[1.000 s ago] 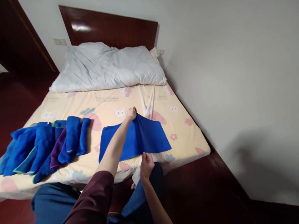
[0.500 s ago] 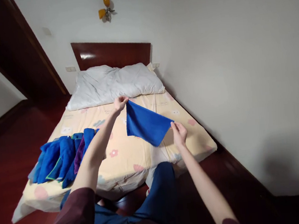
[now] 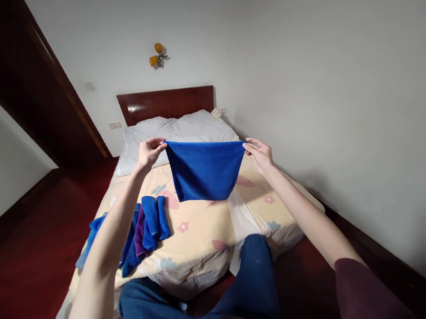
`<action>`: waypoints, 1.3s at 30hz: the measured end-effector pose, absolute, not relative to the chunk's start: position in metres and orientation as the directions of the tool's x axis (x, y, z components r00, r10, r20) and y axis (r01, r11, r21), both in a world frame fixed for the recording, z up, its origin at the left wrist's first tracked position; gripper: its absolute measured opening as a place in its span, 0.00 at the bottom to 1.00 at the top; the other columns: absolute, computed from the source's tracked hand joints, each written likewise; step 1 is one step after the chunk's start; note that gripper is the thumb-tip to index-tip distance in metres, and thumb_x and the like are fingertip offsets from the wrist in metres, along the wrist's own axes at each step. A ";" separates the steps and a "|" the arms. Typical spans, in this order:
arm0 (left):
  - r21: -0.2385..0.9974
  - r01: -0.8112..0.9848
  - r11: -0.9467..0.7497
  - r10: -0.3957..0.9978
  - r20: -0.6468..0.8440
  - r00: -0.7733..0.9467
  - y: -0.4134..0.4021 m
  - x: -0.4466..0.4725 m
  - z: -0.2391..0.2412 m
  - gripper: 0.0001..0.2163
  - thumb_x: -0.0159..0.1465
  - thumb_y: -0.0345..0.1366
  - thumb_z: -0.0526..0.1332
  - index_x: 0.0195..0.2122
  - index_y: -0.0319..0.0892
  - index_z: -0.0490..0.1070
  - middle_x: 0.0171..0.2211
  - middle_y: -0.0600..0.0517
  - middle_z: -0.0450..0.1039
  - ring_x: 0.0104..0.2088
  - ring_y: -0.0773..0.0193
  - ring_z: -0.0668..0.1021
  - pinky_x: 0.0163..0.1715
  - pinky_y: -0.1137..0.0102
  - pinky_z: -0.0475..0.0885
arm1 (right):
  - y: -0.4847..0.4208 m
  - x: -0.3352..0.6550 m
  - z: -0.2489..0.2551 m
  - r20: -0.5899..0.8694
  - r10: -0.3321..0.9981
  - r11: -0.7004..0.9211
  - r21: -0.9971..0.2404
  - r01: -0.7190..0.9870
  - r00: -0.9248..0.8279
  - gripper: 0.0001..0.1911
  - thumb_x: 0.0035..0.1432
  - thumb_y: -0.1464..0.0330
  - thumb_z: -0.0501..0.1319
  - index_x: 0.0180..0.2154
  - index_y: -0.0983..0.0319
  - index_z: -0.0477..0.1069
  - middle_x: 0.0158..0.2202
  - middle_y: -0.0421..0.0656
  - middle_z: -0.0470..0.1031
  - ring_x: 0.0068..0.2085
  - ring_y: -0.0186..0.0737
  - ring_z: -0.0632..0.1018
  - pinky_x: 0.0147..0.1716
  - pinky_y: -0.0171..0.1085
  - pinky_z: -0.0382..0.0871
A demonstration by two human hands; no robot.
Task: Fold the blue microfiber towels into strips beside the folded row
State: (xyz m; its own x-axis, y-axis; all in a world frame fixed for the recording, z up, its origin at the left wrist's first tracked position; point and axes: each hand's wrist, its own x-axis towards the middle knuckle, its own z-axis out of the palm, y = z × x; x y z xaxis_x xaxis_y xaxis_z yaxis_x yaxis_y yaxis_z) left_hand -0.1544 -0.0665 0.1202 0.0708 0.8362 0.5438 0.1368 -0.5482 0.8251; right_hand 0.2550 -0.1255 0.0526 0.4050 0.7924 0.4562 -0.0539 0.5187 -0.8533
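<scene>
And here is the blue cloth [image 3: 208, 170], up in front of the person and spread between both hands, over the bed; the left hand [image 3: 150, 153] has thumb and fingertips clamped on its upper left corner, the right hand [image 3: 259, 155] pinches the upper right corner the same way, and the top edge runs nearly straight from one to the other, a touch lower at the right; below that edge the cloth hangs in a loose panel, narrower at the bottom, in front of the near edge of the pale grey bedding [image 3: 189, 127]; down on the yellow patterned sheet [image 3: 200, 241], over to the left, lie the other blue cloths [image 3: 150, 216], two of them looking rolled at the right end of the row, with a purple cloth [image 3: 139, 231] tucked in beside them; the left forearm crosses in front of that row and hides part of it; beyond it all stands the dark red headboard [image 3: 171, 102], a wall lamp [image 3: 157, 57] with orange shades above it; and at the near side, blue trousers [image 3: 150, 312] show at the bed's edge.
</scene>
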 end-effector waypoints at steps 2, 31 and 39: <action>0.838 0.152 -0.525 0.851 0.520 0.070 -0.077 -0.169 0.119 0.34 0.44 0.57 0.78 0.43 0.33 0.80 0.38 0.42 0.82 0.41 0.54 0.82 0.47 0.62 0.76 | -0.130 0.245 0.057 0.426 0.826 0.481 -0.874 -0.066 0.370 0.30 0.39 0.54 0.80 0.42 0.62 0.80 0.34 0.43 0.81 0.32 0.32 0.76 0.34 0.35 0.70; 0.926 0.365 -0.097 0.952 -0.021 0.306 -0.209 -0.239 0.054 0.22 0.48 0.54 0.78 0.36 0.41 0.85 0.28 0.47 0.81 0.28 0.59 0.80 0.26 0.70 0.75 | -0.264 0.240 0.041 -0.132 0.991 -0.132 -0.990 0.042 0.024 0.29 0.31 0.59 0.85 0.37 0.64 0.84 0.34 0.48 0.83 0.35 0.39 0.80 0.34 0.37 0.74; 0.943 0.329 -0.043 0.977 -0.029 0.212 -0.118 -0.214 0.019 0.23 0.49 0.46 0.79 0.39 0.36 0.81 0.29 0.44 0.80 0.30 0.56 0.82 0.30 0.65 0.80 | -0.165 0.224 0.000 -0.132 0.983 -0.130 -0.991 -0.028 0.125 0.21 0.35 0.68 0.83 0.33 0.64 0.81 0.32 0.44 0.82 0.31 0.33 0.78 0.30 0.32 0.71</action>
State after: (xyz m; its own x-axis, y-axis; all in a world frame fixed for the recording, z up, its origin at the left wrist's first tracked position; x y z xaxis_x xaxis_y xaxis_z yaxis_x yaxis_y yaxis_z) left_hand -0.2137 -0.1185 0.0186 0.2122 0.9768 -0.0293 0.3286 -0.0431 0.9435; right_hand 0.2240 -0.1647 -0.0001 0.1254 0.9833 -0.1320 -0.0280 -0.1295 -0.9912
